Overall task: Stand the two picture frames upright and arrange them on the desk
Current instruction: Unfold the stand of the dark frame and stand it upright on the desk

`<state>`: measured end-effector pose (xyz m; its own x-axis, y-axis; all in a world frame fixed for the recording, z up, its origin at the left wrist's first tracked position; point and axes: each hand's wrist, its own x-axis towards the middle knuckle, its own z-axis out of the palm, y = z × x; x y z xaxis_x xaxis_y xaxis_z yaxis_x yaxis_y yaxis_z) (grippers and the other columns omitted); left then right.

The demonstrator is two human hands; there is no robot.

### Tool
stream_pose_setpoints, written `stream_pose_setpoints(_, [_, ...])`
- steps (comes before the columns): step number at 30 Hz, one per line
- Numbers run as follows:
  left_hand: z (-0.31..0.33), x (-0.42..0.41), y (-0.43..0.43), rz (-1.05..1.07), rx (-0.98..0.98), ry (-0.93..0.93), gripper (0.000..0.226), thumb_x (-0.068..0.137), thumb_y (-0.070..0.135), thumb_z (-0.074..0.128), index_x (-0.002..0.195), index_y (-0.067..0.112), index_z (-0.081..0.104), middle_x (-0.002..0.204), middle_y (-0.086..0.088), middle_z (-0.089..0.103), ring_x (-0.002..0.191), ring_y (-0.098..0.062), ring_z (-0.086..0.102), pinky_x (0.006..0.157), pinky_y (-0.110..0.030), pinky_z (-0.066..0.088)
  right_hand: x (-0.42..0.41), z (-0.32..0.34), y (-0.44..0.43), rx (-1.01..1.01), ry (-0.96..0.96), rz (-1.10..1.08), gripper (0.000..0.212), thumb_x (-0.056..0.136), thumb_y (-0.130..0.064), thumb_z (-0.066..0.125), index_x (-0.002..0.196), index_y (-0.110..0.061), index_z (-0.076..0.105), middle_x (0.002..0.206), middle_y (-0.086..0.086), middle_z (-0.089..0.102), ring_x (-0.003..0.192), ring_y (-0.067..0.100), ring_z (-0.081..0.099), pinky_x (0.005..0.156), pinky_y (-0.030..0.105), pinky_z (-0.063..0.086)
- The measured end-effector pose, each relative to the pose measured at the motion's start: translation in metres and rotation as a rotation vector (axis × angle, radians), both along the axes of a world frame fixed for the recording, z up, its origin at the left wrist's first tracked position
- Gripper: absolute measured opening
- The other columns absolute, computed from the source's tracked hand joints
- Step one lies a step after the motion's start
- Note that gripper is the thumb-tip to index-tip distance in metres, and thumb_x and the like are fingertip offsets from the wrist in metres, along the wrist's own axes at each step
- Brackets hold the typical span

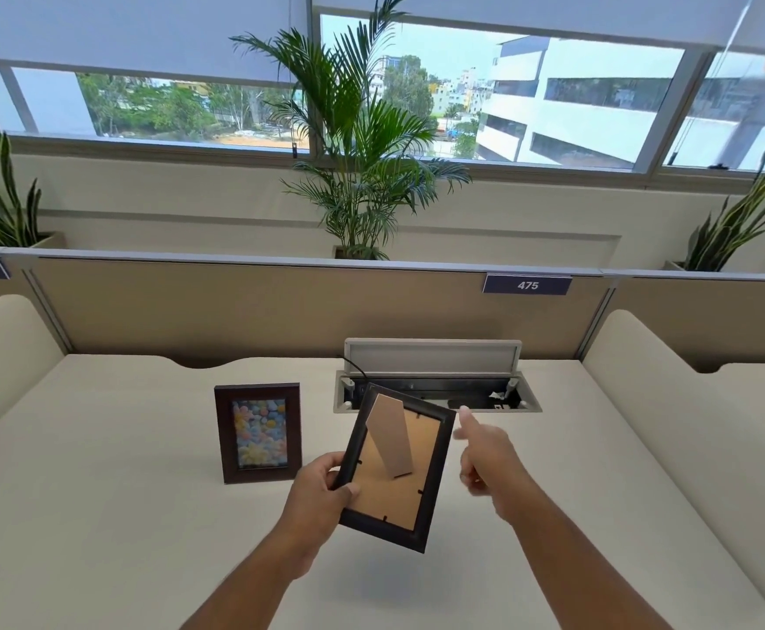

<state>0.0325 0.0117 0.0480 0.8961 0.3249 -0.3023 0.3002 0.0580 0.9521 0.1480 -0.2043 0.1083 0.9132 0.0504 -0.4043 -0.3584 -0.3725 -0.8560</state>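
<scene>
Holding 2nd frame (pixel 396 468) above the counter (pixel 98 516), back twd you, left hand (pixel 321 486) fingers clamped on its edge; right hand (pixel 485 452) loose, fingers apart. 1st frame (pixel 257 431) stands upright, left of it. Abt half done.

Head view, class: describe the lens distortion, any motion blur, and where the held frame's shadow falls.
Head view: wide-angle bending curves the partition top and window sill; the right hand is slightly motion-blurred, while the standing frame stays sharp; the held frame, gripped by the left hand, casts a soft shadow on the desk just below it.
</scene>
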Motion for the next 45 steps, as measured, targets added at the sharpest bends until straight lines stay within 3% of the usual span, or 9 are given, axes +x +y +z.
stream_pose_setpoints(4, [0.003,0.001,-0.003,0.000,-0.010,-0.025,0.033,0.100,-0.002,0.062,0.121,0.024,0.067,0.112,-0.009,0.080,0.107,-0.027,0.076,0.092,-0.042,0.066,-0.003,-0.011,-0.009,0.314,0.346,0.029,0.067,0.102,-0.068,0.034,0.126,-0.009,0.055,0.076,0.014,0.076,0.053,0.018,0.063,0.051,0.027,0.051])
stream_pose_setpoints(12, [0.009,0.001,0.001,-0.042,0.073,-0.065,0.036,0.091,-0.011,0.067,0.111,0.017,0.075,0.101,-0.003,0.083,0.101,-0.022,0.078,0.088,-0.033,0.065,0.004,-0.015,-0.020,0.509,0.431,0.131,0.074,0.095,-0.069,0.053,0.129,-0.004,0.062,0.098,0.025,0.079,0.070,0.028,0.078,0.057,0.035,0.065])
stream_pose_setpoints(18, [0.012,0.006,0.010,-0.093,0.249,-0.137,0.038,0.081,-0.018,0.074,0.088,0.019,0.082,0.094,-0.001,0.082,0.095,-0.022,0.076,0.076,-0.018,0.060,0.001,-0.017,-0.035,0.589,0.447,0.253,0.065,0.078,-0.035,0.087,0.126,0.006,0.070,0.113,0.031,0.074,0.082,0.034,0.077,0.068,0.040,0.066])
stream_pose_setpoints(22, [0.014,0.012,0.010,-0.078,0.394,-0.176,0.046,0.088,-0.006,0.077,0.119,0.028,0.079,0.148,0.005,0.064,0.151,-0.013,0.039,0.118,-0.036,0.046,-0.003,-0.027,-0.037,0.601,0.386,0.298,0.055,0.087,-0.015,0.079,0.134,0.007,0.060,0.120,0.028,0.074,0.097,0.032,0.076,0.074,0.041,0.067])
stream_pose_setpoints(25, [0.014,0.014,0.010,0.017,0.455,-0.113,0.068,0.096,0.007,0.072,0.157,0.026,0.048,0.166,0.004,0.042,0.159,-0.020,0.031,0.122,-0.045,0.040,-0.004,-0.032,-0.036,0.592,0.341,0.330,0.036,0.098,-0.010,0.066,0.131,0.004,0.063,0.124,0.024,0.075,0.108,0.033,0.075,0.080,0.042,0.065])
stream_pose_setpoints(28, [0.011,0.013,0.009,0.110,0.272,-0.073,0.053,0.102,0.012,0.064,0.154,0.019,0.053,0.153,0.000,0.060,0.142,-0.019,0.056,0.116,-0.040,0.047,-0.001,-0.036,-0.037,0.584,0.302,0.321,0.032,0.101,-0.005,0.061,0.132,0.002,0.061,0.125,0.025,0.074,0.112,0.036,0.075,0.083,0.042,0.065])
stream_pose_setpoints(33, [0.011,0.012,0.007,-0.014,0.107,0.069,0.028,0.107,0.032,0.055,0.110,0.022,0.081,0.104,0.004,0.084,0.102,-0.018,0.076,0.083,-0.034,0.058,0.002,-0.045,-0.033,0.554,0.236,0.313,0.034,0.100,0.001,0.061,0.133,-0.004,0.060,0.122,0.025,0.075,0.115,0.040,0.073,0.089,0.050,0.064])
stream_pose_setpoints(42, [-0.013,0.029,0.010,0.060,0.006,0.007,0.023,0.104,-0.001,0.057,0.117,0.009,0.073,0.105,-0.011,0.082,0.100,-0.029,0.080,0.086,-0.054,0.067,0.003,-0.069,0.001,0.354,-0.044,0.267,0.038,0.104,0.000,0.056,0.137,-0.016,0.062,0.115,0.007,0.081,0.108,0.025,0.078,0.094,0.045,0.063])
stream_pose_setpoints(45, [-0.026,0.039,0.014,0.124,0.094,-0.030,0.025,0.101,0.000,0.060,0.116,0.014,0.075,0.108,-0.007,0.082,0.107,-0.026,0.077,0.093,-0.053,0.064,0.000,-0.076,0.019,0.216,-0.204,0.271,0.047,0.104,0.004,0.047,0.132,-0.029,0.067,0.113,-0.003,0.081,0.108,0.017,0.077,0.085,0.027,0.064])
